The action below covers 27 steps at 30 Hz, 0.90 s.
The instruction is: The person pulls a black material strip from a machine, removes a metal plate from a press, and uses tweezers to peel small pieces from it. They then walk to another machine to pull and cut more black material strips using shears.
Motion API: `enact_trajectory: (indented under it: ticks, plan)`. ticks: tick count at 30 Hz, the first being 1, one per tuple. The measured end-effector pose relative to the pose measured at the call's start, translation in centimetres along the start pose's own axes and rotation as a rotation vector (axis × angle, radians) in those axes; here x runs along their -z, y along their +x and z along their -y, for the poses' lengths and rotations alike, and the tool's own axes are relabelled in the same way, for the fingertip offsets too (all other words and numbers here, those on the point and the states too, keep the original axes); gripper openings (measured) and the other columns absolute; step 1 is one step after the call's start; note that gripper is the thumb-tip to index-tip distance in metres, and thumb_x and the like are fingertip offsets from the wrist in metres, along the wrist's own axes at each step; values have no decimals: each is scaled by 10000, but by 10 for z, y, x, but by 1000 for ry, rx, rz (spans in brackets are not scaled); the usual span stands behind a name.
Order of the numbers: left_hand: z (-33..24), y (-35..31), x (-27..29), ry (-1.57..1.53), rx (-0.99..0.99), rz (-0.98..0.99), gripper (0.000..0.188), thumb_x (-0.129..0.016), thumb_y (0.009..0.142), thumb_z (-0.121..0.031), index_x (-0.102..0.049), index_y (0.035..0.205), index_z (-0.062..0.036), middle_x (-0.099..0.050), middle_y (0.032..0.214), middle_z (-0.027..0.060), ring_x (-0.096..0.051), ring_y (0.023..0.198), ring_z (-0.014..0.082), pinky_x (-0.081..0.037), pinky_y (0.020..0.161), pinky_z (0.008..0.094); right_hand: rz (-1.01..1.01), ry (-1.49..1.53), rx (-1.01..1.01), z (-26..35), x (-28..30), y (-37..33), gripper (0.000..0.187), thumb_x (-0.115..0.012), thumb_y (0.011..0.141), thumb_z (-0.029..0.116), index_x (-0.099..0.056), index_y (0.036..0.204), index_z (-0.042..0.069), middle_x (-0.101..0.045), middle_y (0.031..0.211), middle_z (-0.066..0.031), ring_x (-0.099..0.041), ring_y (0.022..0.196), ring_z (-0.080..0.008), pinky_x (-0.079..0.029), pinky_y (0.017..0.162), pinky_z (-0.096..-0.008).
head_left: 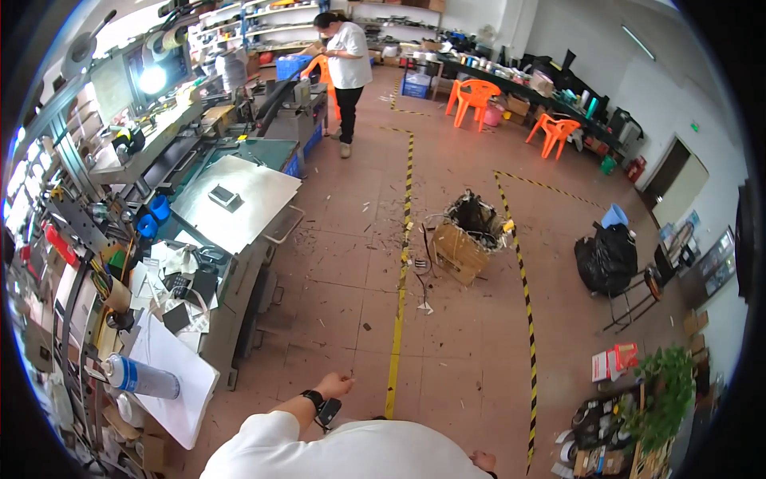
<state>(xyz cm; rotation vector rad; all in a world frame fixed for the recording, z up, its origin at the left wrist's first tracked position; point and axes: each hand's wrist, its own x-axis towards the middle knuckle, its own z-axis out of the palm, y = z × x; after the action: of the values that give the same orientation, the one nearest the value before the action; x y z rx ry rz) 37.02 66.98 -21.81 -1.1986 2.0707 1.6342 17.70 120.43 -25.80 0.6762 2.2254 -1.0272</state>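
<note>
The right hand [483, 461] is largely hidden by the white shirt [351, 452] and lower edge; I cannot tell its grip. The left hand [335, 386], loosely curled, hangs over the reddish tiled floor [319, 335]; anything inside is too small to tell. Leftward, a blue-and-white cylindrical can [145, 378] is on a flat white board [183, 411]. The open brown cardboard box [456, 252] holds indistinct dark material; the black plastic bag [606, 262] conceals its contents.

Reddish tile floor [319, 335], scraps [323, 231] scattered mid-room, yellow-black tape [409, 180] lines. White wall [678, 88] right: doorway [665, 166], tube light [638, 43] up high. Orange chairs [476, 94] along long dark table [512, 83]. Loaded shelves [279, 30] at back; bright lamp [152, 79] upper left.
</note>
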Motion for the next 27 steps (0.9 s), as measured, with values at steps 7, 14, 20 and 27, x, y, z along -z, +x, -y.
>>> enact_trajectory:
  ticks: [7,14,20,27]
  plan:
    - [-13,70,27,-232,264,-211,393,-617,907,-359,-698,1014,11,-709,845,84,-658,740,182,-518,682,336,182,-348,93,142,-38,77,204,-631,814,160,-666,810,-41,-650,719,-109,-619,657,-230,-492,606,-378]
    - [-110,161,85,-134,266,-367,380,-612,913,-356,-688,996,7,-708,855,110,-666,741,214,-521,681,341,282,-580,235,337,-75,196,190,-591,851,131,-655,888,-43,-644,758,-106,-612,678,-233,-494,605,-377]
    - [-136,216,114,-285,263,-536,371,-612,905,-336,-703,975,16,-703,813,114,-664,729,220,-521,702,358,369,-476,429,591,-193,228,238,-664,875,231,-698,887,-4,-680,819,-104,-628,638,-212,-517,572,-345]
    - [-36,344,118,-359,535,-600,367,-649,804,-337,-727,1020,-50,-722,992,161,-698,873,309,-531,784,388,695,-399,615,808,-385,236,203,-642,909,195,-687,945,0,-654,780,-76,-607,628,-148,-510,550,-296]
